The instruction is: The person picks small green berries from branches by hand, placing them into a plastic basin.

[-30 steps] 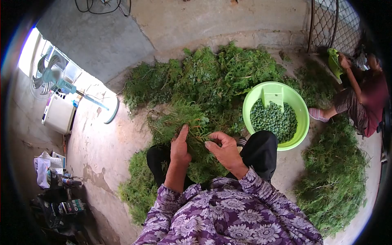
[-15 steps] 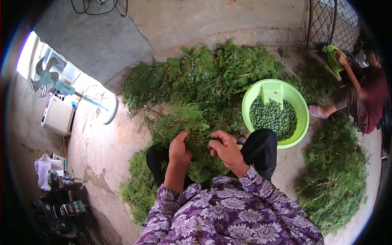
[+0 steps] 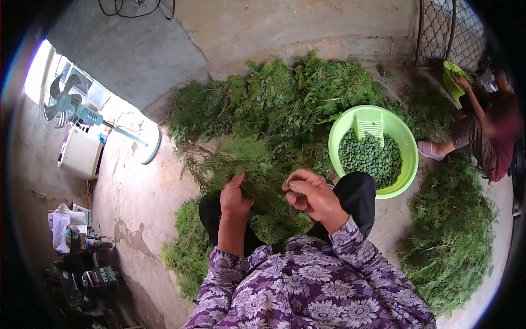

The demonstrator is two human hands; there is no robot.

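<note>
My left hand (image 3: 234, 199) is closed around a leafy evergreen sprig (image 3: 233, 162) that fans out ahead of it, above my lap. To its right, my right hand (image 3: 315, 197) is held apart from the sprig with curled fingers. Thumb and forefinger come together there, and whatever is between them is too small to make out. Beyond my right knee stands a light green basin (image 3: 413, 162) with a ribbed washboard section. Many small blue-green berries (image 3: 372, 162) lie in it. More cut greenery (image 3: 285, 222) hangs over my lap.
A long heap of branches (image 3: 274, 93) lies along the wall. Other piles lie at right (image 3: 452, 236) and left (image 3: 186, 247). A fan (image 3: 68, 107) stands at left. At far right sits another person (image 3: 501, 131) holding a green container (image 3: 453, 82).
My right hand has drawn back to the right, away from the sprig. My left hand has shifted slightly left, still holding it. The other person's green container has tilted.
</note>
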